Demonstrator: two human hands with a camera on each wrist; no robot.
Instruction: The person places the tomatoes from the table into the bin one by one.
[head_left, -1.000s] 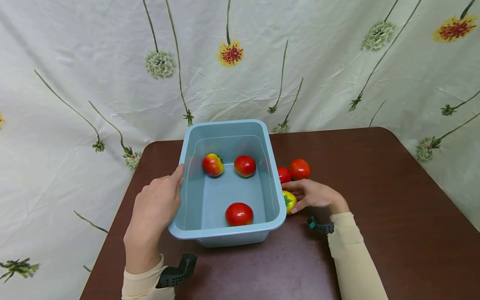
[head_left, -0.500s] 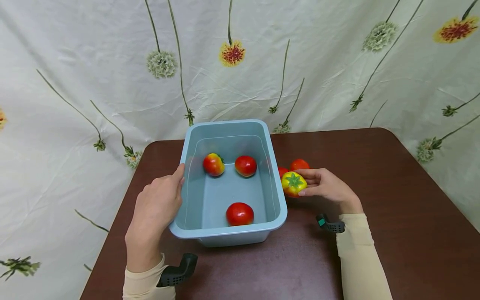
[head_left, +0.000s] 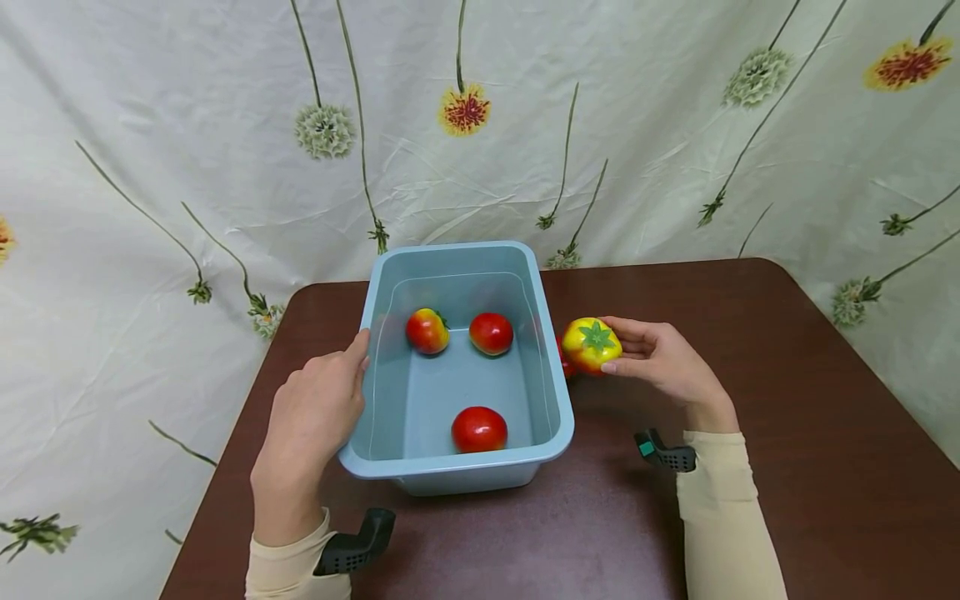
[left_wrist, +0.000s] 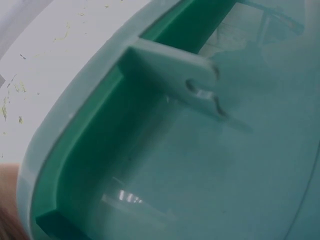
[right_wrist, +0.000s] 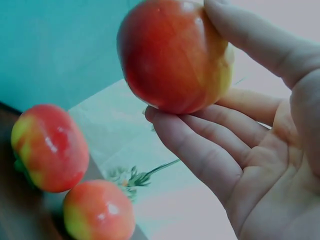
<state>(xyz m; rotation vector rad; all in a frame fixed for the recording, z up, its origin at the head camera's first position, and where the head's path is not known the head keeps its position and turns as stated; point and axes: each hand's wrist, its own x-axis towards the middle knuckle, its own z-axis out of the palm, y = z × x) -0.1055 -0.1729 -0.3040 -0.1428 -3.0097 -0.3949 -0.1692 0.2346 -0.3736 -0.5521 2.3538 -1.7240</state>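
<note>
On the left side of the light-blue plastic bin (head_left: pixel 456 471), my left hand (head_left: pixel 311 429) grips the rim. The left wrist view shows the underside of that rim (left_wrist: pixel 75 117), with only a sliver of the hand at the edge. My right hand (head_left: pixel 667 362) pinches a toy tomato (head_left: pixel 591 344), yellow with a green star-shaped top, between thumb and fingers. It is raised beside the bin's right side. The right wrist view shows its red lower half. Behind it in the head view a red tomato (head_left: pixel 564 360) is mostly hidden.
Inside the bin lie a red-yellow tomato (head_left: pixel 427 332), a red tomato (head_left: pixel 491 334) and another red tomato (head_left: pixel 479 429) near the front. Two tomatoes (right_wrist: pixel 52 147) rest on the table beside the bin. The dark brown table (head_left: pixel 787 400) meets a flowered cloth (head_left: pixel 660 133) behind.
My right hand has lifted the yellow-topped tomato from beside the bin, moving it up and away, slightly right. It now covers the tomatoes behind. The left hand and bin have stayed put.
</note>
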